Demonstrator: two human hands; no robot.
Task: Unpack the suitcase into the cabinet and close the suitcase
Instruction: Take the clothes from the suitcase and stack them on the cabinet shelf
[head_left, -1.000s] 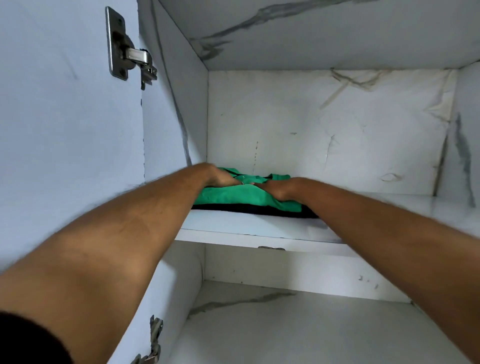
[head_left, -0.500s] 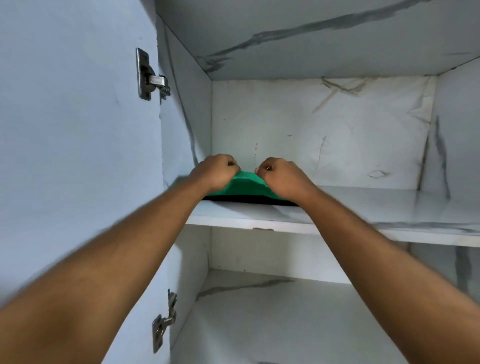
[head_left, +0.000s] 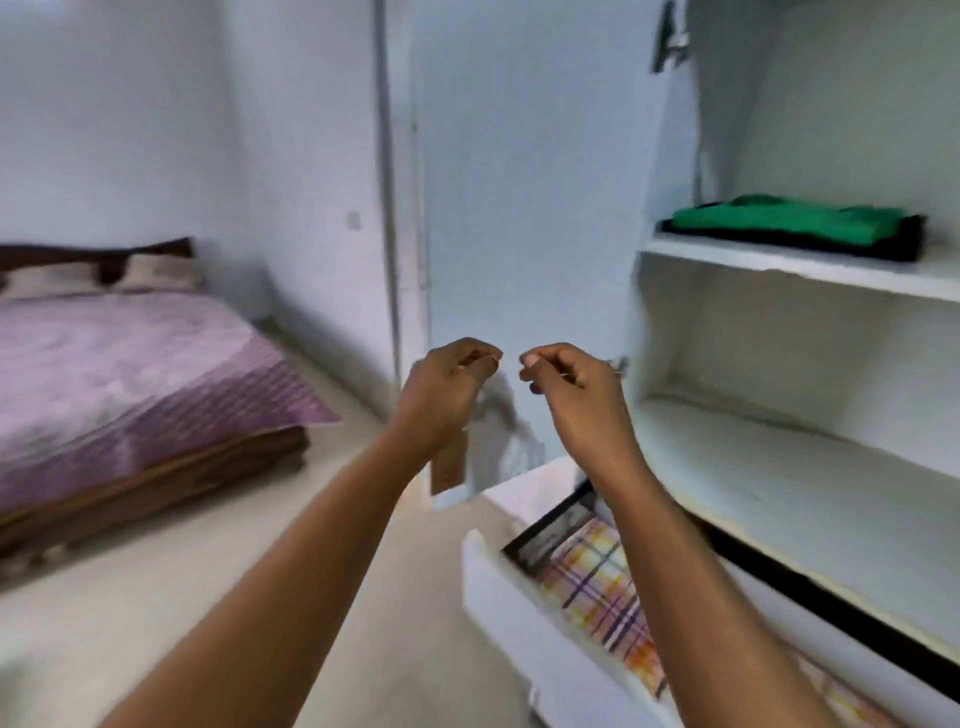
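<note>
Both your hands, left (head_left: 451, 384) and right (head_left: 570, 387), hang loosely curled, empty, frame centre. Green garment (head_left: 784, 223) on black clothing (head_left: 906, 244), upper-right cabinet shelf (head_left: 779, 262). Risk: the stack sits at the shelf's front edge and could slip off if brushed.

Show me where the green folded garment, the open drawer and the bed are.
green folded garment (head_left: 779, 222): head view, middle of its top surface.
open drawer (head_left: 498, 587): head view, white front wall.
bed (head_left: 130, 364): head view, purple cover.
</note>
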